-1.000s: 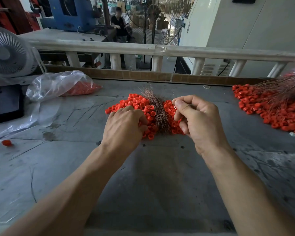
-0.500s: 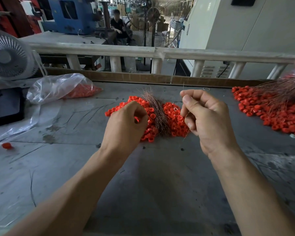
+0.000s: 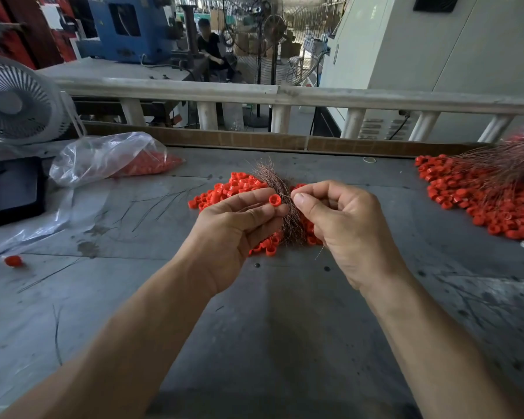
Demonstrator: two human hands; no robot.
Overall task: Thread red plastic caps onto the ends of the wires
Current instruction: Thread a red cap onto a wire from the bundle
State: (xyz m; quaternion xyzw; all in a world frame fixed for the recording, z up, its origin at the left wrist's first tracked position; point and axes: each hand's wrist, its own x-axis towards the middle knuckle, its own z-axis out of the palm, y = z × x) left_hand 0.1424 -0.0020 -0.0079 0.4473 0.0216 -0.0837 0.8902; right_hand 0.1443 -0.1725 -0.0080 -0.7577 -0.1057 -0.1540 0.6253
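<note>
My left hand point(image 3: 236, 225) pinches one red cap point(image 3: 274, 200) between thumb and forefinger, its open side facing right. My right hand point(image 3: 339, 222) pinches a thin copper wire point(image 3: 287, 197) whose tip sits just right of the cap; the wire's tail point(image 3: 319, 252) hangs below the palm. Both hands hover over a pile of loose red caps point(image 3: 224, 192) with a bundle of copper wires point(image 3: 270, 176) lying across it on the grey table point(image 3: 285, 328).
A second heap of red caps point(image 3: 481, 201) with wires point(image 3: 502, 161) lies at the right. A clear bag of caps point(image 3: 115, 158), a white fan point(image 3: 15, 101) and a black box point(image 3: 9, 189) stand left. One stray cap point(image 3: 13, 260) lies near the left edge.
My left hand has lifted off the pile with one cap and turned palm inward. My right hand came toward it, bringing the wire tip up to the cap.
</note>
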